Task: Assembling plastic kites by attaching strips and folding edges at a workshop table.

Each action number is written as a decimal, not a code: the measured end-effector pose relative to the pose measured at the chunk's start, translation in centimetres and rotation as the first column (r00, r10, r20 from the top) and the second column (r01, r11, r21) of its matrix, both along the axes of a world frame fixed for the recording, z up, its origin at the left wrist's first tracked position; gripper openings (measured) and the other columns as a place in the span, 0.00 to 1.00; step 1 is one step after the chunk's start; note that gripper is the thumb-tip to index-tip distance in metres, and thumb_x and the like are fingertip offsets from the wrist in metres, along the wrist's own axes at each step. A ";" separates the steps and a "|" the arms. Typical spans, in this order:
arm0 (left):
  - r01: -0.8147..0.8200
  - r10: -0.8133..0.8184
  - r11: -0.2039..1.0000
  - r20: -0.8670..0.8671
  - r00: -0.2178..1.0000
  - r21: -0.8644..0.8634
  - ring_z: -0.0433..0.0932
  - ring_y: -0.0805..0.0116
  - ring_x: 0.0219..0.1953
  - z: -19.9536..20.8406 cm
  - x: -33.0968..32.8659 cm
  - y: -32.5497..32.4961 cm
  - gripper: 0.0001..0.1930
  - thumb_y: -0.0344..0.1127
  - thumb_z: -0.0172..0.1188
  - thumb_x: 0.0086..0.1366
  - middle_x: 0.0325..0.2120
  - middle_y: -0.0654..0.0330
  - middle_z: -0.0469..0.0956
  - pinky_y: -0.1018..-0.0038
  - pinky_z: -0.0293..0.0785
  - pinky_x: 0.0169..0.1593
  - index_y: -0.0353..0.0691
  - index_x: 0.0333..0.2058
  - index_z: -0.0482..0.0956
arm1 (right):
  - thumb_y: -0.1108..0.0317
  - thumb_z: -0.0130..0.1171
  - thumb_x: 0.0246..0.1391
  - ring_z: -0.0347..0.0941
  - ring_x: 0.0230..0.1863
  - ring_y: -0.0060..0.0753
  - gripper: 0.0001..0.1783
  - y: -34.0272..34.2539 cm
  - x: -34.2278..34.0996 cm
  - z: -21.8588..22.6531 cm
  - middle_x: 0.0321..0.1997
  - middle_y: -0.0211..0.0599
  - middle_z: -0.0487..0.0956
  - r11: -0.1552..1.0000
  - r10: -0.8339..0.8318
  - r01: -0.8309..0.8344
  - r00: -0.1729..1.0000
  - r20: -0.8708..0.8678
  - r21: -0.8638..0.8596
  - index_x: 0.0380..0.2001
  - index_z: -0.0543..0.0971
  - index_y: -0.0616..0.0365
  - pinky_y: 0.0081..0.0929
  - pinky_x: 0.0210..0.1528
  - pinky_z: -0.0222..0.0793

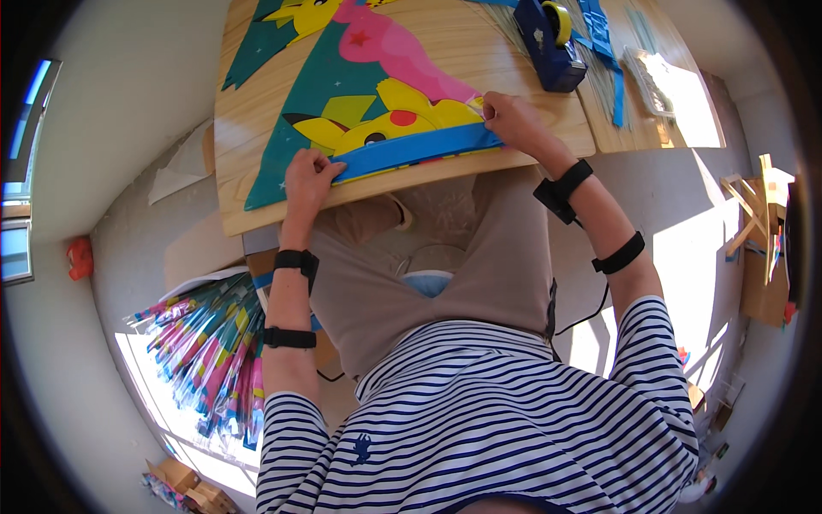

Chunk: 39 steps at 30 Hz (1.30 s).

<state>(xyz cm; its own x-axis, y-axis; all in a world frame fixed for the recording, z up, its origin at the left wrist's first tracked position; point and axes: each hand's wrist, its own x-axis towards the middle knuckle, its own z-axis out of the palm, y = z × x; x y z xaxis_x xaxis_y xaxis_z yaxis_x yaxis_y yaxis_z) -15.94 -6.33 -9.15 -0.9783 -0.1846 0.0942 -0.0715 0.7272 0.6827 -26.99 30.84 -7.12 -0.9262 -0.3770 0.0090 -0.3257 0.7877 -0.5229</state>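
A triangular kite sheet [300,128] in teal, pink and yellow, printed with a yellow cartoon animal, lies on the wooden table [257,94] before me. Along its near edge runs a flat blue strip [411,152]. My left hand [308,180] is closed, thumb and finger pinching the strip's left end. At the kite's right corner, above the strip's other end, my right hand [516,122] is closed in a pinch. A small whitish, see-through bit shows by its fingertips, too small to name.
A dark blue tape dispenser [552,56] with a yellow roll stands at the back right. Beside it lie blue strips [604,51], thin rods and a clear plastic box [651,81]. Another printed sheet [265,47] lies far left. Many wrapped kites [205,351] are heaped low at my left.
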 end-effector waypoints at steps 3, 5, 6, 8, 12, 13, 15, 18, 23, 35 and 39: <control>0.006 -0.006 1.000 0.001 1.000 -0.012 0.73 0.57 0.26 0.2 0.0 0.0 0.16 0.35 0.76 0.50 0.24 0.54 0.73 0.63 0.68 0.32 0.35 0.22 0.75 | 0.72 0.52 0.51 0.78 0.35 0.59 0.05 -0.2 0.7 0.1 0.29 0.50 0.81 0.998 -0.015 0.017 0.999 -0.038 0.056 0.31 0.77 0.55 0.50 0.36 0.70; 0.011 -0.011 1.000 0.001 1.000 -0.008 0.73 0.57 0.26 0.2 -0.1 0.1 0.16 0.36 0.76 0.50 0.24 0.54 0.73 0.63 0.68 0.31 0.34 0.22 0.75 | 0.72 0.52 0.52 0.78 0.34 0.59 0.06 -0.1 0.8 -0.3 0.29 0.51 0.81 0.996 0.011 -0.004 0.997 -0.073 0.094 0.33 0.77 0.55 0.51 0.36 0.70; 0.009 -0.009 1.000 0.004 1.000 -0.004 0.73 0.56 0.26 0.2 -0.1 0.1 0.16 0.35 0.76 0.49 0.24 0.54 0.73 0.63 0.68 0.31 0.35 0.21 0.75 | 0.72 0.52 0.52 0.78 0.34 0.59 0.06 -0.1 0.8 -0.5 0.28 0.50 0.81 0.995 0.017 -0.009 0.996 -0.086 0.096 0.33 0.77 0.55 0.51 0.36 0.70; 0.002 -0.002 1.000 0.008 1.000 0.003 0.73 0.56 0.27 0.2 0.0 0.1 0.16 0.35 0.76 0.49 0.24 0.54 0.73 0.63 0.68 0.32 0.35 0.21 0.75 | 0.72 0.54 0.51 0.78 0.35 0.58 0.06 -0.2 1.0 -1.0 0.28 0.48 0.81 0.995 0.030 -0.019 0.993 -0.113 0.099 0.33 0.77 0.54 0.51 0.37 0.70; 0.020 -0.021 0.999 -0.017 1.000 -0.026 0.73 0.55 0.28 0.2 0.2 -0.1 0.16 0.36 0.75 0.50 0.25 0.54 0.73 0.62 0.68 0.32 0.35 0.22 0.75 | 0.73 0.57 0.49 0.76 0.43 0.49 0.06 -0.7 2.0 -1.1 0.34 0.41 0.79 0.972 0.126 -0.040 0.923 -0.364 0.234 0.33 0.76 0.54 0.47 0.44 0.69; 0.018 -0.019 0.999 -0.030 0.999 -0.037 0.73 0.55 0.28 0.1 0.3 0.0 0.15 0.36 0.75 0.51 0.25 0.54 0.73 0.62 0.69 0.32 0.35 0.22 0.75 | 0.73 0.59 0.48 0.75 0.45 0.47 0.07 -0.9 2.5 -0.8 0.36 0.40 0.79 0.965 0.152 -0.031 0.878 -0.454 0.262 0.32 0.76 0.54 0.45 0.44 0.69; 0.010 -0.014 0.998 -0.064 0.998 -0.067 0.74 0.54 0.29 0.0 0.4 0.3 0.14 0.35 0.74 0.51 0.26 0.54 0.73 0.61 0.69 0.33 0.36 0.25 0.75 | 0.74 0.59 0.47 0.74 0.48 0.43 0.07 -1.2 3.2 -0.3 0.38 0.37 0.77 0.956 0.240 -0.089 0.785 -0.571 0.280 0.32 0.76 0.54 0.42 0.46 0.68; 0.006 -0.039 0.977 -0.152 0.988 -0.211 0.75 0.55 0.32 0.3 0.7 1.6 0.12 0.34 0.72 0.51 0.28 0.57 0.74 0.62 0.69 0.35 0.40 0.28 0.76 | 0.74 0.56 0.46 0.72 0.47 0.39 0.08 -1.2 3.7 -1.0 0.36 0.35 0.75 0.925 0.379 -0.251 0.691 -0.615 0.286 0.32 0.77 0.54 0.37 0.48 0.68; 0.127 -0.310 0.839 -0.273 0.911 -0.530 0.75 0.59 0.38 0.0 0.7 2.5 0.07 0.30 0.65 0.54 0.31 0.60 0.75 0.64 0.68 0.40 0.45 0.32 0.78 | 0.73 0.57 0.45 0.73 0.43 0.39 0.07 -0.9 4.7 -1.7 0.35 0.34 0.75 0.925 0.368 -0.226 0.734 -0.571 0.305 0.32 0.77 0.54 0.33 0.46 0.70; 0.292 -0.484 0.753 -0.196 0.853 -0.589 0.77 0.55 0.43 1.1 2.8 2.0 0.13 0.31 0.66 0.55 0.39 0.55 0.77 0.63 0.76 0.48 0.35 0.39 0.78 | 0.66 0.58 0.50 0.73 0.39 0.38 0.11 -0.3 5.8 -2.4 0.32 0.38 0.75 0.914 0.397 -0.224 0.664 -0.633 0.339 0.34 0.78 0.62 0.33 0.40 0.71; 0.272 -0.544 0.688 -0.230 0.807 -0.673 0.77 0.55 0.42 -0.3 2.6 1.4 0.11 0.29 0.63 0.55 0.38 0.54 0.77 0.63 0.77 0.46 0.36 0.38 0.77 | 0.66 0.58 0.50 0.73 0.39 0.38 0.11 -0.3 5.8 -2.3 0.32 0.38 0.75 0.912 0.399 -0.217 0.667 -0.630 0.347 0.34 0.78 0.62 0.32 0.39 0.70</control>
